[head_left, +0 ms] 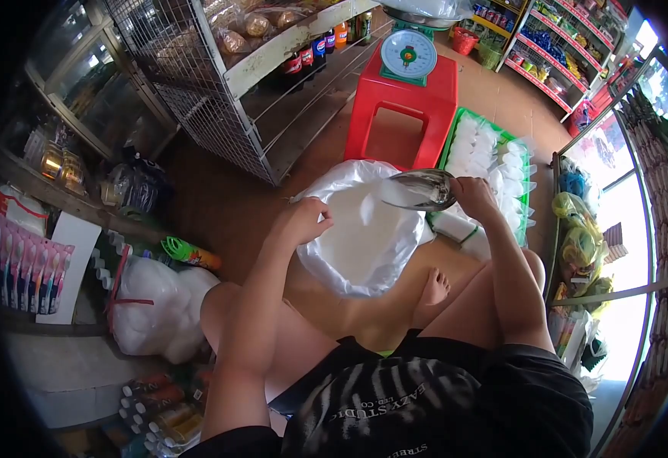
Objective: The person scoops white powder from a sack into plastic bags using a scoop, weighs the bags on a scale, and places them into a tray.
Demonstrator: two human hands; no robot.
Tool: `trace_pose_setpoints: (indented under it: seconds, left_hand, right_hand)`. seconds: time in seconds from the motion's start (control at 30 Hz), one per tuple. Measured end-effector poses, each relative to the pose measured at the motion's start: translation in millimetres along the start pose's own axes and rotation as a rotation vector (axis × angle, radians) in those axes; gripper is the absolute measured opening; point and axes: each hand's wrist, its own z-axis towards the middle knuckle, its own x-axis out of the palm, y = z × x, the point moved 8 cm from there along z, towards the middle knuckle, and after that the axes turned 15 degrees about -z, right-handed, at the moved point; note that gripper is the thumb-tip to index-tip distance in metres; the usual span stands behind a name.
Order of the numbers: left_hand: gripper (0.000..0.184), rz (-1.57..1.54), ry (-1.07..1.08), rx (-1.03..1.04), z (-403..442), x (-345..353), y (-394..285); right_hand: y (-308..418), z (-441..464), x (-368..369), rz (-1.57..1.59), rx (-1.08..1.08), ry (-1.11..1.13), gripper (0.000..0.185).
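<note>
Across the shop's brown floor (219,172), a crinkled white plastic sack (358,287) gapes roundly. Above its right rim, a shiny, curved metal scoop (419,189) lies crosswise, mouth leftward, handle end clasped in the right hand (474,197). The left hand (306,220) curls at the left rim; whether it grips plastic, I cannot tell.

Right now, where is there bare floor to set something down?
Bare floor shows between the wire rack and the white bag, and farther off between the green crate and the red-edged shelves. It's crowded right of the bag: the right hand holds a metal scoop beside the packed crate.
</note>
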Motion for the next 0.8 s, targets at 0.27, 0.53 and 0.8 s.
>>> trace_pose_setpoints:
  seconds: [0.27,0.53,0.8]
  left_hand:
    - [0.023,-0.034,-0.038,0.039,4,-1,2]
    - [0.032,0.031,-0.012,0.099,11,9,5]
    - [0.035,0.034,0.113,0.066,15,19,-10]
  right_hand:
    - [-24,11,27,0.159,0.032,0.044,0.050]
    - [-37,49,9,0.688,0.054,0.088,0.047]
    - [-120,113,-191,0.565,-0.081,-0.271,0.036]
